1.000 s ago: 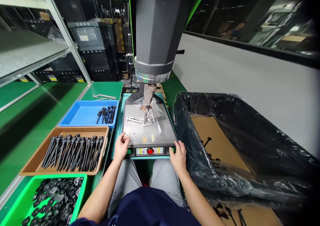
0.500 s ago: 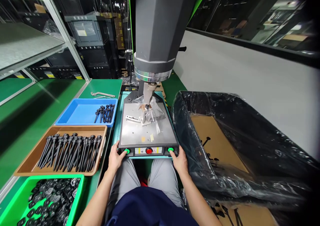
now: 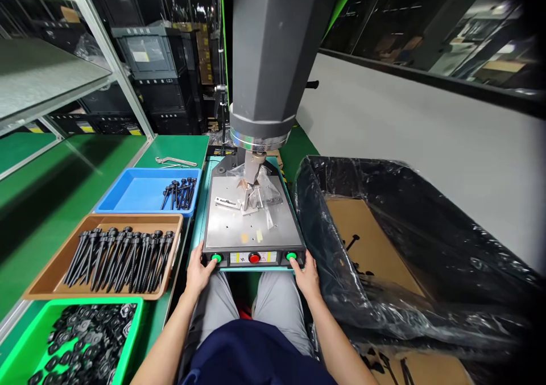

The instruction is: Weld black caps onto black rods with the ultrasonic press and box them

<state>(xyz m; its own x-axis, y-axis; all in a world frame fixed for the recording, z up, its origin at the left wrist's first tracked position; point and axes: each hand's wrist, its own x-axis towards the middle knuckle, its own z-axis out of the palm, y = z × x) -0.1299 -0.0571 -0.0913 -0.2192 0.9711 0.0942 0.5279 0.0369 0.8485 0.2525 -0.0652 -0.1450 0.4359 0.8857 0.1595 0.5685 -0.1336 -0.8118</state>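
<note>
My left hand (image 3: 199,272) rests at the front left corner of a bench press, its thumb on the left green button (image 3: 216,257). At the opposite corner, my right hand (image 3: 307,272) has its thumb on the right green button (image 3: 291,256). Both hands are open, with thumbs apart from fingers that lie along the sides of the base. Between the buttons sits a red button (image 3: 254,257). The grey press head (image 3: 262,78) carries a metal horn (image 3: 253,168), lowered onto a metal fixture (image 3: 246,203) on the steel plate (image 3: 230,234). Clear plastic film partly hides the fixture.
Left stand a blue tray (image 3: 128,191) and a brown tray (image 3: 42,285) of black rod-shaped parts, and a green bin (image 3: 25,345) of small black parts. A wrench (image 3: 177,161) lies behind. Right is a box lined with black plastic (image 3: 409,186).
The press head and its horn have come down a little toward the fixture. Both hands keep their places, with their thumbs on the green buttons.
</note>
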